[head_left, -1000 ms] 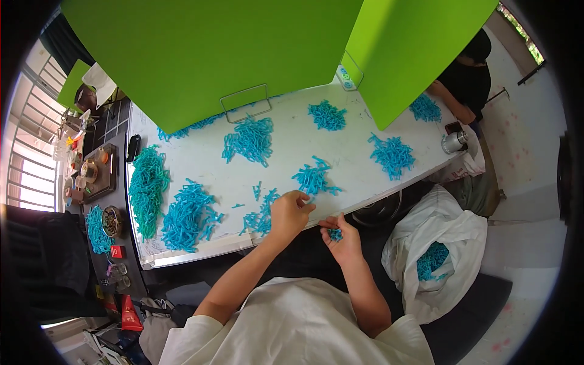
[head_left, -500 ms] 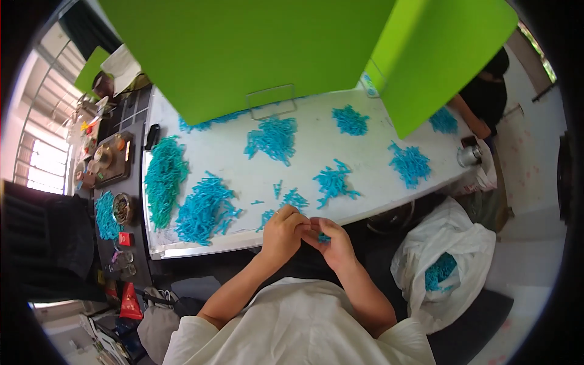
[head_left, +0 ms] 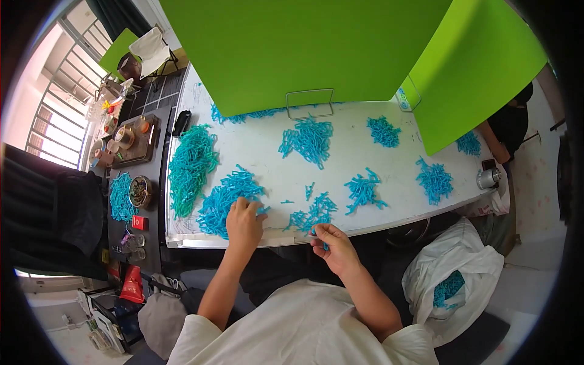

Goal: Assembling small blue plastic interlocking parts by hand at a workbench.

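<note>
A large heap of small blue plastic pieces (head_left: 228,191) lies at the near left of the white table (head_left: 359,161). My left hand (head_left: 244,222) is at the heap's right edge, fingers bent down and closed around pieces there; the fingertips are partly hidden. Just off the table's near edge, my right hand (head_left: 336,248) is closed in a pinch, with bits of blue plastic piece (head_left: 326,246) showing between thumb and fingers. Between the hands, on the table, is a looser scatter of blue pieces (head_left: 316,212).
More piles include a greener heap (head_left: 191,170) at the left and a small pile (head_left: 364,190) at right. A green panel (head_left: 304,55) stands across the back. A white bag (head_left: 420,267) holding pieces is right of me. Another person's arm (head_left: 496,143) shows far right.
My hands were together at the table's near edge and are now apart. My left hand has moved left to the large blue heap. The view has shifted somewhat leftward.
</note>
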Tool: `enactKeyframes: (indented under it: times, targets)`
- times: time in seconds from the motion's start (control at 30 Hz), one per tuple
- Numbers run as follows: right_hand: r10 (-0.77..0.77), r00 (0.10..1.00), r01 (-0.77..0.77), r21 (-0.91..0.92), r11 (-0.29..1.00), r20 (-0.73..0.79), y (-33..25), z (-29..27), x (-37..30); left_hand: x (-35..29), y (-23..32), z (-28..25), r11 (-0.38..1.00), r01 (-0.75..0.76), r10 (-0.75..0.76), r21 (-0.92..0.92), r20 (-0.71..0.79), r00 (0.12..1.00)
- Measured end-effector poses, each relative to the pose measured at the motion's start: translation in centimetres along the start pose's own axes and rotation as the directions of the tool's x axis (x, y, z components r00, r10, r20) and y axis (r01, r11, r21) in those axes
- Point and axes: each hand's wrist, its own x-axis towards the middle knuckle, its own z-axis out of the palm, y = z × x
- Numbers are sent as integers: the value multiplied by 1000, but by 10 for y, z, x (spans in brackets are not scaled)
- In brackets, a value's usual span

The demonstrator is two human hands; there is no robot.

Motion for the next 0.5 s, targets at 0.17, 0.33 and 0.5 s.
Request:
enactKeyframes:
  times: [0.17,0.33,0.5]
  targets:
    - [36,995,-36,-4,999,92,2,8,1,-2,-15,13,994,-108,108,-20,17,994]
    - [-16,993,28,-102,994,117,-7,31,-5,-6,6,-4,974,-173,174,-149,-3,985]
    - [-167,956,212,-177,961,239,-5,33,2,-10,37,-25,738,175,64,-652,326,943]
